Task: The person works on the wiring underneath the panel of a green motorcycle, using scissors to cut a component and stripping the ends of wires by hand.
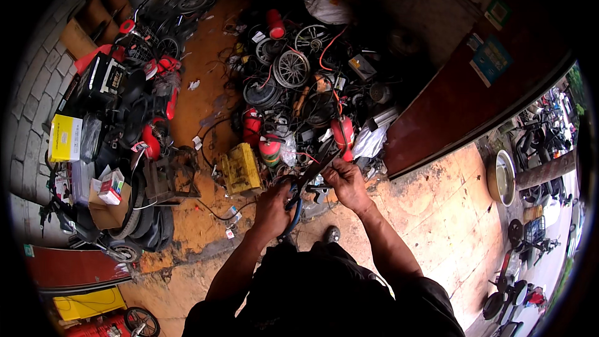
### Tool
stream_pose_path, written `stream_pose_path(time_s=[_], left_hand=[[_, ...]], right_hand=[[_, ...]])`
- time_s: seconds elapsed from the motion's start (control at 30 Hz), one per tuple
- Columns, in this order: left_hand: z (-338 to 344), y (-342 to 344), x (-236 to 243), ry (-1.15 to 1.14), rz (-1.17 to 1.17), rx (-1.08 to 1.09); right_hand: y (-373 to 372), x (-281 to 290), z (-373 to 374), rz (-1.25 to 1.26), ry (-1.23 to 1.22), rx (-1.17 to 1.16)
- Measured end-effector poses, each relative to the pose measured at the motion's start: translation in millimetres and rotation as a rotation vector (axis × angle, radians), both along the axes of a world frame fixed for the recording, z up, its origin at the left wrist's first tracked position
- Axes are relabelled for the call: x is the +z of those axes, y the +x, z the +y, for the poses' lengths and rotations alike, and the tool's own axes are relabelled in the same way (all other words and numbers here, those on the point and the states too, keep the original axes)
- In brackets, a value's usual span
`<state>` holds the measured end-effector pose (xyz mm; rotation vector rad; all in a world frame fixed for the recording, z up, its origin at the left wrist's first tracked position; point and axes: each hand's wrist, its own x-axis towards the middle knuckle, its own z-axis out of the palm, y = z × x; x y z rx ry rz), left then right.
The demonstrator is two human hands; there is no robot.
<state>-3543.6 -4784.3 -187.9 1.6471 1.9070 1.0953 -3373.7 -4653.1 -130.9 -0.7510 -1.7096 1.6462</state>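
Note:
My left hand [273,211] is closed round the blue-looped handles of a pair of scissors [295,205], whose dark blades point up and to the right. Close beside the blades, my right hand [347,185] is pinched shut, its thumb and fingers pressed together. What it holds, if anything, is too small and dark to make out. A small dark-and-silver part [318,192] shows between the two hands. Just beyond my right hand stands a red fire extinguisher [342,135], and another red cylinder [269,150] is beyond my left.
Ahead lies a heap of wheels [291,68], cables and motor parts. A yellow crate-like box [240,168] sits at its near left. Further left are tyres, a cardboard box [111,207] and scooter parts. A metal basin [501,178] and parked bikes are at the right.

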Motion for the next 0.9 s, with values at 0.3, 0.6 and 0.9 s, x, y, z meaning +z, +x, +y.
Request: stream_pose_path(time_s=[0.3, 0.6, 0.9], left_hand=[[-12, 8, 22, -0.145, 0.200, 0.046], [-21, 2, 21, -0.171, 0.477, 0.041], [-13, -15, 40, -0.084, 0.623, -0.043]], right_hand=[[-13, -19, -32, 0.239, 0.047, -0.243], [-33, -43, -58, 0.348, -0.068, -0.442], [-32, -2, -52, -0.173, 0.542, -0.653]])
